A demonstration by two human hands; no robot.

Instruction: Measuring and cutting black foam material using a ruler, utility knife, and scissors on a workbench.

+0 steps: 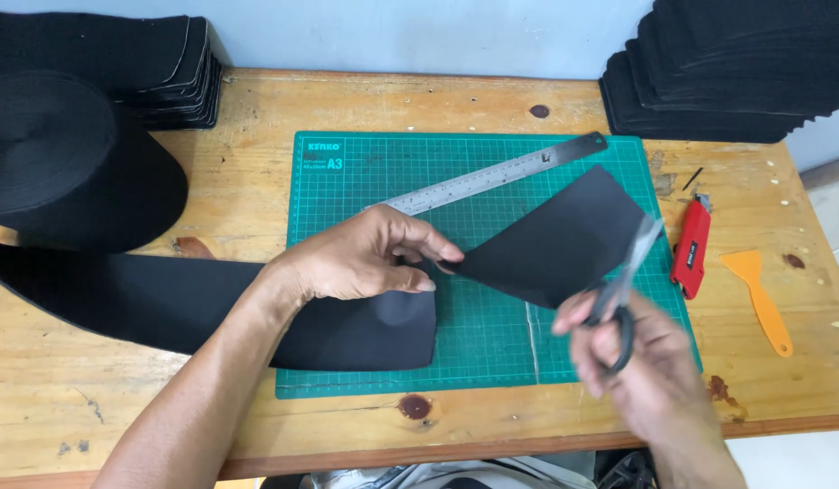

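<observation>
My left hand [361, 258] pinches the left corner of a cut black fabric piece [555, 240], lifting it over the green cutting mat [492, 344]. My right hand [641, 371] grips a pair of scissors [626, 285], blades pointing up at the piece's right edge; the hand is motion-blurred. A long black fabric strip [166, 303] runs from the left across the table and ends on the mat under my left wrist.
A steel ruler [496, 174] lies diagonally on the mat. A red utility knife [691, 246] and an orange scraper [759, 294] lie to the right. Stacks of black pieces [723, 72] sit back right and back left [166, 72]; a black fabric roll [66, 163] stands at left.
</observation>
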